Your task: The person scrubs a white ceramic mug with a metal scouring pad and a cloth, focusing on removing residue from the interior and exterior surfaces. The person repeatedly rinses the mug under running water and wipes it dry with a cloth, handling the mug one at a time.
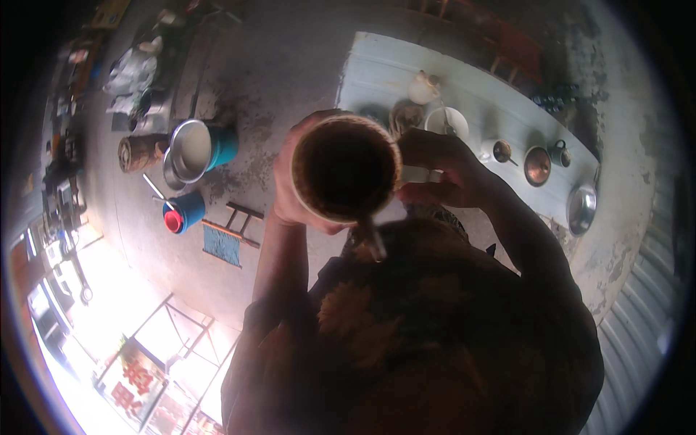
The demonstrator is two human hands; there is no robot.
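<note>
A pale mug [301, 187] is held up close before me, its mouth towards my head. Its inside is dark, with brown residue around the wall; how full it is cannot be made out. A spoon [375, 242] leans over the rim, its handle pointing towards my chest. My left hand [287, 185] wraps around the mug's left side. On the opposite side, the fingers and thumb of my right hand [443, 168] close about the mug's light handle [416, 174].
To the right, a white table [375, 65] bears a jug [423, 88], a white bowl [457, 122], a cup with a spoon [500, 149], a copper-coloured lid [537, 166] and a steel bowl [582, 209]. Leftward on the floor are buckets [191, 209], basins [196, 152] and a low stool [223, 244].
</note>
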